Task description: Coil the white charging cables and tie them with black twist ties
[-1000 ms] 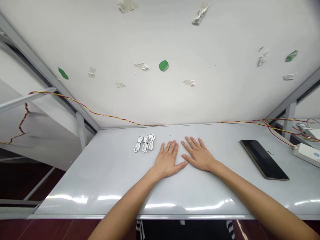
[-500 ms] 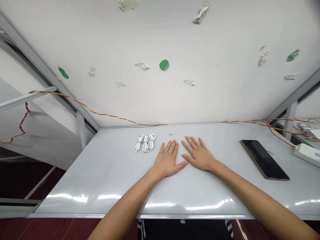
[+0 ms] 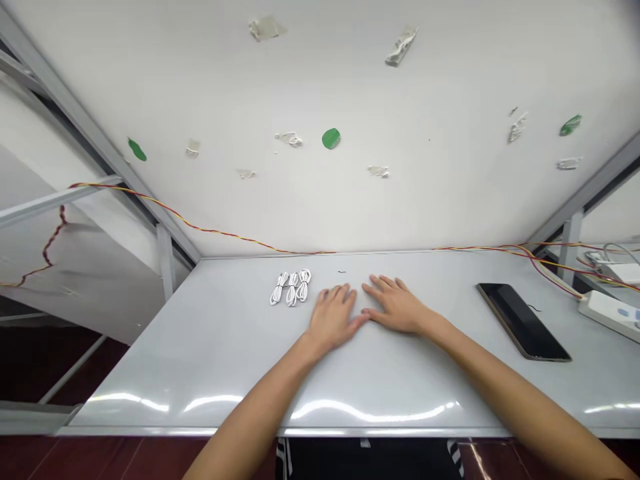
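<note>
My left hand (image 3: 333,315) rests palm down on the grey tabletop (image 3: 210,347), fingers slightly bent and nothing in it. Beside it, my right hand (image 3: 395,305) lies palm down too, fingers stretched and somewhat apart, holding nothing. The two thumbs meet or nearly meet between the hands. Just left of my left hand, three bundled white cables (image 3: 291,288) lie side by side, each coiled and tied at its middle. A small dark wire tie (image 3: 342,271) is on the table beyond my fingertips.
To the right lies a black phone-like device (image 3: 523,321), with a thin dark strip next to it. A white power strip (image 3: 613,313) sits at the right edge. A twisted red-yellow wire (image 3: 225,233) runs along the white back wall (image 3: 300,207), which bears tape scraps and green stickers.
The fingers of my left hand have drawn in a little and bent. My right hand has barely moved. The view has tilted slightly upward; the cables and device stay in place.
</note>
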Demonstrator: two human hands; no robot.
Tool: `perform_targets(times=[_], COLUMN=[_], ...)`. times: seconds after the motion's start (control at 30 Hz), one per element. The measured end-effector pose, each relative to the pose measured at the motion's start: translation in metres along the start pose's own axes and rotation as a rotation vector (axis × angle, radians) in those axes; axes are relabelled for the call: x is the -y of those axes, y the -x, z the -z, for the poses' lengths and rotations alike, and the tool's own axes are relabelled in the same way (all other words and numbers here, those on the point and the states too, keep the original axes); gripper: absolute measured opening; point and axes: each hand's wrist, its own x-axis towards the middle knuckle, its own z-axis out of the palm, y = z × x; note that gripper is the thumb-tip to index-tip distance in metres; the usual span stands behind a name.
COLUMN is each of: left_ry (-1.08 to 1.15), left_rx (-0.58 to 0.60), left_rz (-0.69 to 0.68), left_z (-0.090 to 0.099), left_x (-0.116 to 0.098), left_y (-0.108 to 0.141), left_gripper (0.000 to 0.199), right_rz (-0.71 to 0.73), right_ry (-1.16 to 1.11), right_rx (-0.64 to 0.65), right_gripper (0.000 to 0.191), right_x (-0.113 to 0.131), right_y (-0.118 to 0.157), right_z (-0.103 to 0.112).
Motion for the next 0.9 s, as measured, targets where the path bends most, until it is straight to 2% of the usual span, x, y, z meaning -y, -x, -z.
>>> perform_targets(times=[0.07, 0.13, 0.2, 0.3, 0.4, 0.47, 0.57, 0.63, 0.7, 0.77, 0.9], left_ry=[-0.098, -0.194, -0.235, -0.229, -0.161, -0.014, 0.516, 0.934, 1.204, 1.299, 1.23], left_rx=[-0.054, -0.1, -0.109, -0.053, -0.008, -0.049, -0.125, -0.086, -0.012, 0.027, -0.002], left_rz=[0.147, 0.314, 0.424, 0.517, 0.58, 0.584, 0.492, 0.403, 0.347, 0.317, 0.257], left_z=[0.012, 0.022, 0.029, 0.032, 0.032, 0.031, 0.03, 0.027, 0.023, 0.018, 0.012], left_x=[0.007, 0.018, 0.03, 0.044, 0.05, 0.049, 0.04, 0.031, 0.021, 0.013, 0.005], left_y=[-0.003, -0.004, -0.004, -0.004, -0.004, -0.005, -0.008, -0.01, -0.01, -0.009, -0.007], left_gripper=[0.042, 0.037, 0.035, 0.031, 0.029, 0.03, 0.032, 0.039, 0.044, 0.045, 0.036], right_rz=[0.013, 0.013, -0.003, -0.036, -0.054, -0.044, -0.053, -0.104, -0.171, -0.198, -0.185], right_ry=[-0.005, -0.002, 0.004, -0.001, -0.146, -0.382, -0.72, -0.981, -1.264, -1.442, -1.491], right_rx=[-0.01, -0.033, -0.067, -0.139, -0.251, -0.332, -0.399, -0.374, -0.305, -0.242, -0.259], right_gripper=[0.056, 0.043, 0.037, 0.039, 0.039, 0.036, 0.037, 0.046, 0.055, 0.053, 0.039], right_x=[0.001, 0.002, 0.004, 0.006, 0.007, 0.01, 0.018, 0.024, 0.027, 0.028, 0.026], right_y=[-0.008, -0.015, -0.019, -0.018, -0.012, -0.01, -0.01, -0.012, -0.014, -0.015, -0.015], right_z=[0.009, 0.013, 0.011, 0.0, -0.011, -0.014, -0.011, -0.008, -0.007, -0.006, -0.006])
